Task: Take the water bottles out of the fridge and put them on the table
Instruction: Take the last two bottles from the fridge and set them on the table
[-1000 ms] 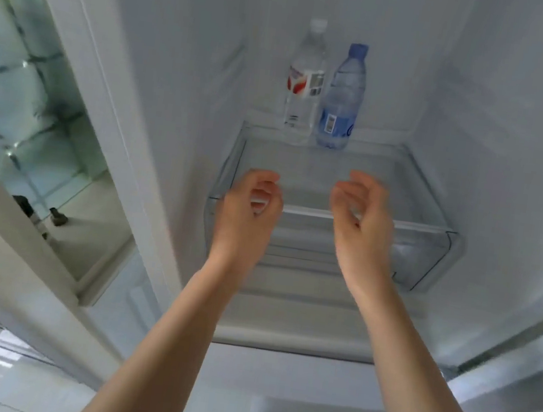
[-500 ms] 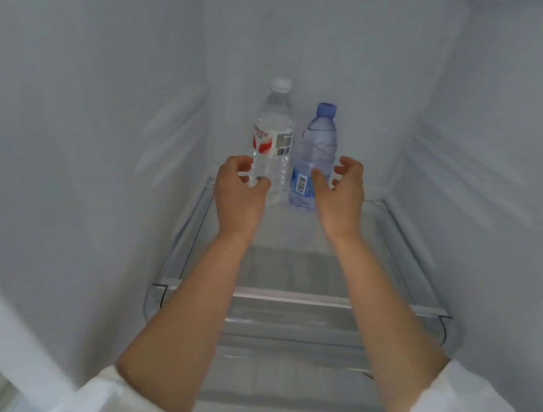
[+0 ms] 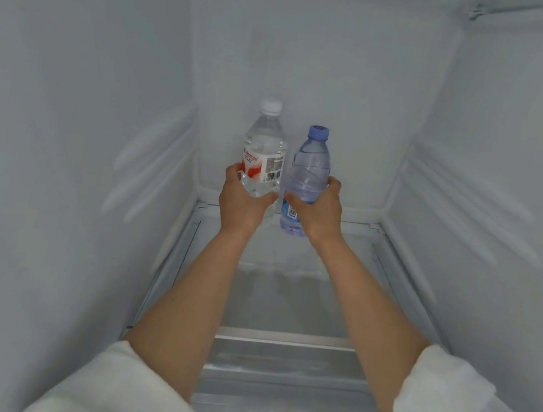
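Deep inside the fridge (image 3: 85,112), the left hand (image 3: 241,202) is gripping the red-label bottle (image 3: 265,149) while the right hand (image 3: 319,210) is clasping the blue-cap bottle (image 3: 310,166), both upright.

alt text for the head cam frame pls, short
Inside an otherwise bare white fridge, the left hand grips a clear white-capped bottle with a red label and the right hand grips a blue-capped bottle, side by side near the back wall. Both arms reach in over a glass shelf, white sleeves pushed up.
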